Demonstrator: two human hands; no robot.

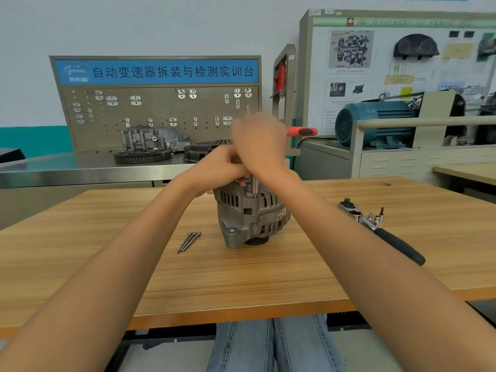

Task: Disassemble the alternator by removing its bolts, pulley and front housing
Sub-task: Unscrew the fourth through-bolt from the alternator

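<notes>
On the wooden table (pixel 268 277) stands the alternator (pixel 252 213); above it the right hand (pixel 259 142) grips a red-handled tool (pixel 302 131), the left hand (pixel 217 165) curled against the alternator's top, its grasp unclear.

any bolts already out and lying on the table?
Yes, a few long bolts lie side by side on the wooden table, just left of the alternator and apart from it.

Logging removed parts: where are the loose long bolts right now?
In the head view, the long bolts lie bundled on the wooden table, just left of the alternator, under the left forearm.
</notes>
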